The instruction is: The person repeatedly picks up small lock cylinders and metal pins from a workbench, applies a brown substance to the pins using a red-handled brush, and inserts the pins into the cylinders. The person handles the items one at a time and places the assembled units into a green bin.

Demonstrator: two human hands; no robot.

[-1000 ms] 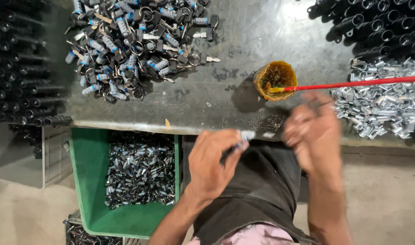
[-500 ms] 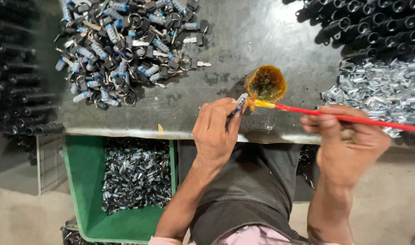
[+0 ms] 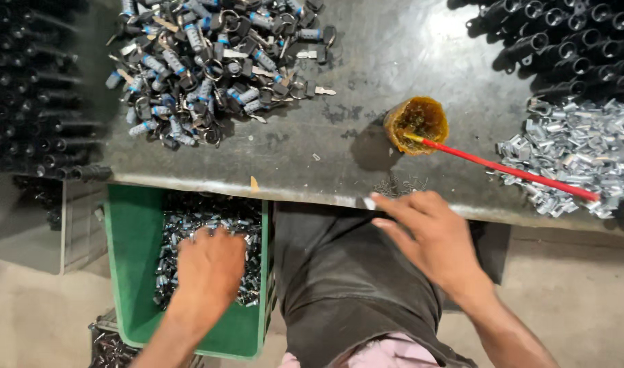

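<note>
My left hand (image 3: 209, 272) is down in a green plastic crate (image 3: 131, 272) beside my lap. Its fingers curl into the heap of small silvery metal parts (image 3: 189, 232), and I cannot see whether they grip one. My right hand (image 3: 431, 235) lies at the front edge of the grey worktable (image 3: 353, 157) with its fingers stretched out and apart. Its fingertips are close to a small cluster of thin dark pins (image 3: 397, 185). A red stick (image 3: 509, 170) rests with one end in a small cup of amber grease (image 3: 416, 124); neither hand touches it.
A pile of lock cylinders with keys and blue bands (image 3: 209, 61) covers the table's far left. Bright stamped metal pieces (image 3: 571, 153) lie at the right, black tubes (image 3: 571, 34) behind them. More black tubes (image 3: 32, 95) are stacked left of the table. Another parts bin (image 3: 111, 344) sits below.
My left hand has dropped from the grease cup into the green crate. My right hand has let go of the red stick, which now rests in the cup, and moved to the table edge.
</note>
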